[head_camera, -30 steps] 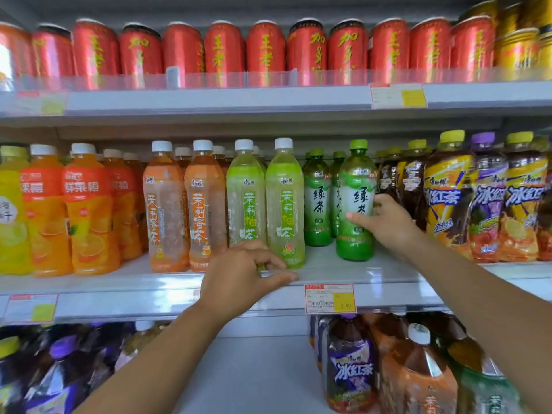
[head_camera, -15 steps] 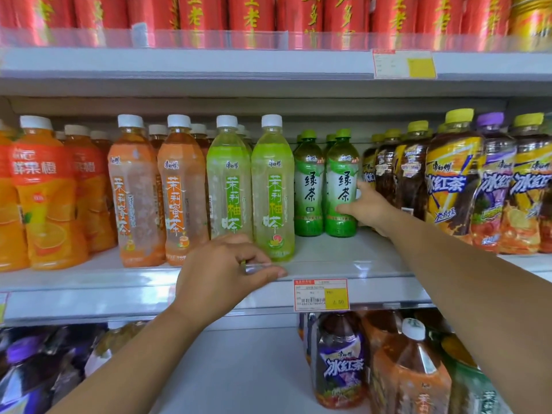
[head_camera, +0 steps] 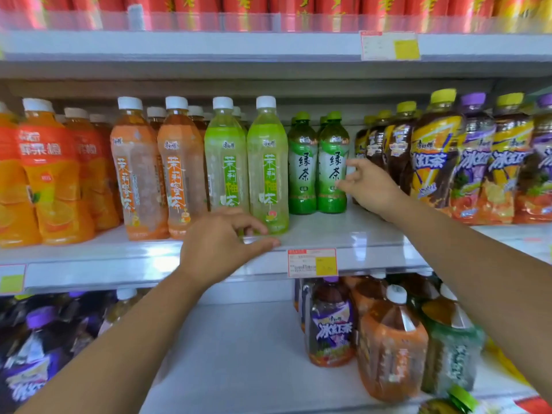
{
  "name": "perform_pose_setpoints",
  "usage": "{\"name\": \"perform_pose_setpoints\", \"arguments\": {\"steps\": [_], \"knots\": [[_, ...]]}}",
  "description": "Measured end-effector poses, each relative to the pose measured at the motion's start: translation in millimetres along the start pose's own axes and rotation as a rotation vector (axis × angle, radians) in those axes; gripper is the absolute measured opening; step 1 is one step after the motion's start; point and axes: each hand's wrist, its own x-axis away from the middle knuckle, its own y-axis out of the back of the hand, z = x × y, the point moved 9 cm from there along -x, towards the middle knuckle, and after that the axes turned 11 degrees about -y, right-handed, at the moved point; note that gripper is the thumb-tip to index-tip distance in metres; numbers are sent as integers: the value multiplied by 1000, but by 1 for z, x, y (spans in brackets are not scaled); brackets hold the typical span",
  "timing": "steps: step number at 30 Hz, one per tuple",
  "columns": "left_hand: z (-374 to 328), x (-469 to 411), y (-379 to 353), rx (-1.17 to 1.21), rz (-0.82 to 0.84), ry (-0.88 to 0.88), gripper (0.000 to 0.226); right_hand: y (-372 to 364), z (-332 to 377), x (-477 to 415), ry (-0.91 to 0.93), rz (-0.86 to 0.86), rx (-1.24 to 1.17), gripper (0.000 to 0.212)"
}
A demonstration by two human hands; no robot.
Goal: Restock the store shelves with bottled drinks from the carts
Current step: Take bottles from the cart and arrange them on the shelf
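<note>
Two dark green tea bottles stand upright side by side, set back on the middle shelf (head_camera: 343, 234); the right one (head_camera: 332, 162) is next to its twin (head_camera: 302, 165). My right hand (head_camera: 369, 186) hovers just right of that right bottle, fingers apart, fingertips at its label and holding nothing. My left hand (head_camera: 221, 249) rests on the shelf's front edge, fingers curled over the lip in front of the pale green bottles (head_camera: 267, 165).
Orange juice and orange tea bottles (head_camera: 137, 171) fill the shelf's left side, dark iced tea bottles (head_camera: 433, 156) the right. Red cans (head_camera: 268, 4) line the shelf above. Large bottles (head_camera: 391, 342) stand on the lower shelf at right and left, bare shelf between.
My right hand pushed the green tea bottle back beside its twin, then let go and opened. My left hand stayed on the shelf edge. The view moved closer and tilted down.
</note>
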Motion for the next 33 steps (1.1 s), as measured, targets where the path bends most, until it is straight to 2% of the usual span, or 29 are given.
{"name": "perform_pose_setpoints", "arguments": {"steps": [3, 6, 9, 13, 16, 19, 21, 23, 25, 26, 28, 30, 31, 33], "knots": [[-24, 8, 18, -6, -120, -77, 31, 21, 17, 78, 156, 12, -81, 36], [-71, 46, 6, 138, -83, -138, 23, 12, 0, 157, 231, 246, 102, 31], [-105, 105, -46, 444, 142, -12, 25, -3, -52, 205, 107, 444, 251, 31], [-137, 178, -110, 699, 447, 141, 26, -13, -116, 245, -3, 558, 458, 31], [-156, 219, -137, 759, 656, 277, 28, -26, -158, 265, -65, 651, 540, 31], [-181, 240, -149, 704, 841, 274, 29, -49, -191, 288, -94, 813, 699, 43], [-195, 252, -157, 696, 965, 291, 40, -57, -207, 294, -106, 848, 793, 50], [-203, 267, -166, 692, 1071, 333, 54, -58, -214, 296, -156, 854, 780, 51], [-207, 281, -172, 696, 1109, 401, 63, -51, -214, 292, -216, 803, 716, 48], [-206, 284, -173, 688, 1096, 435, 65, -43, -212, 285, -233, 710, 686, 45], [-205, 287, -174, 701, 1044, 492, 56, -16, -213, 262, -251, 400, 659, 40], [-202, 286, -169, 780, 963, 588, 44, 9, -220, 246, -310, 188, 648, 57], [-199, 283, -166, 820, 909, 628, 41, 13, -229, 243, -381, 195, 649, 72], [-187, 275, -157, 846, 790, 680, 42, 4, -246, 246, -548, 352, 615, 98]]}}
